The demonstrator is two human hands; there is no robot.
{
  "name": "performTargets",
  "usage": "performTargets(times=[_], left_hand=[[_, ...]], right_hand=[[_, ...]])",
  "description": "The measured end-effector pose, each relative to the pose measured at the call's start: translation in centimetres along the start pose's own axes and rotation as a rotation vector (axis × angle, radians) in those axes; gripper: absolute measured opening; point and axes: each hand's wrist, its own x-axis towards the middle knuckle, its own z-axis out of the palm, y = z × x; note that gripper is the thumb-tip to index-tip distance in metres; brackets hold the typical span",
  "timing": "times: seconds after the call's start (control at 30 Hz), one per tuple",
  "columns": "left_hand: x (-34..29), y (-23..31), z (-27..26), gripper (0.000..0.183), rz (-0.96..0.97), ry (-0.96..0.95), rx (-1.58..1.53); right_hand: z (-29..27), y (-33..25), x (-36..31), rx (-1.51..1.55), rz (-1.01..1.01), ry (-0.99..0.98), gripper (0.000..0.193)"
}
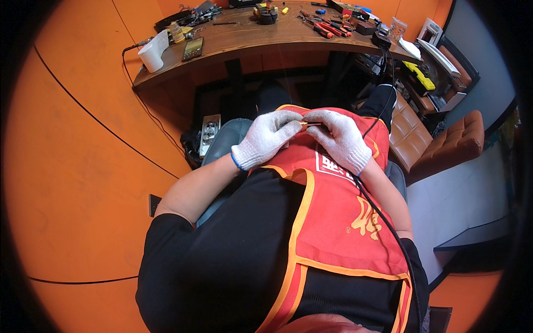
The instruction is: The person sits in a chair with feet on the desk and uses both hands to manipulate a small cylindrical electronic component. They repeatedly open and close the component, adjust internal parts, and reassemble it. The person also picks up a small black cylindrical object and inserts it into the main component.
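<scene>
Both of my hands wear white knitted gloves and meet over my lap, in front of a red apron (347, 233) with orange edging. My left hand (267, 139) is closed, thumb and fingers pinching a small orange piece (303, 126). From that piece a thin dark part (315, 124) reaches toward my right hand (341, 140), whose fingers are closed around its other end. The fingers cover most of it, so its exact kind cannot be made out. A black cable (383, 216) runs past my right wrist and along my right forearm.
Ahead stands a curved wooden table (239, 41) with red-handled pliers (325, 29), a phone (192, 49), a paper roll (152, 53) and a tape roll (266, 14). A brown padded chair (444, 139) is at the right. An open box (210, 133) sits low at the left.
</scene>
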Motion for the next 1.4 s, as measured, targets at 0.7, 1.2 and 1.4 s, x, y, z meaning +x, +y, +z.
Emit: performTargets(times=[0.7,1.2,1.4], left_hand=[[0.3,-0.9,0.0,0.031,0.332,0.118,0.270],[0.0,-0.6,0.0,0.030,0.278,0.128,0.199],[0.5,-1.7,-0.2,0.027,0.252,0.089,0.187]], right_hand=[[0.2,0.5,-0.2,0.152,0.330,-0.013,0.045],[0.2,1.0,-0.2,0.186,0.344,-0.047,0.044],[0.0,0.4,-0.1,0.033,0.299,-0.066,0.039]])
